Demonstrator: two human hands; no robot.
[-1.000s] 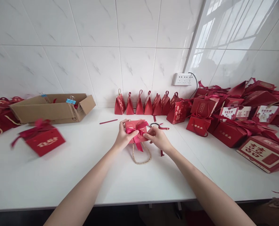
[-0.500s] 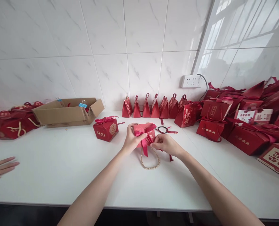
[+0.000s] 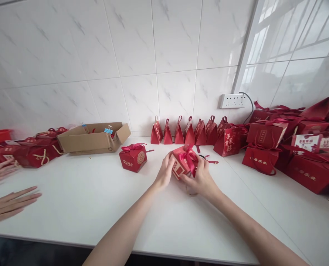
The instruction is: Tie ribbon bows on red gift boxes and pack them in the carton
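Between my two hands is a red gift box [image 3: 178, 168] with a dark pink ribbon bow [image 3: 190, 158] on top. My left hand [image 3: 165, 171] is closed against its left side. My right hand [image 3: 202, 177] grips the opposite side, thumb towards the front. Below the box, part of a pale rope handle [image 3: 190, 190] shows; the rest is hidden. Just behind my right hand lie a dark ring and a short red strap [image 3: 213, 162]. Another red gift box [image 3: 133, 159] with a bow stands to the left, apart from my hands.
A cardboard box [image 3: 88, 142] with blue binder clips stands at the back left, beside more red boxes [image 3: 39, 151]. Small triangular boxes [image 3: 179, 135] line the wall. Many red boxes [image 3: 305, 166] pile up on the right. Another person's hands [image 3: 12, 203] are at the left edge.
The box has been turned and tilted, so a printed side now faces forward. My right hand has moved from the ribbon to the box's side. The other person's hands reach further in.
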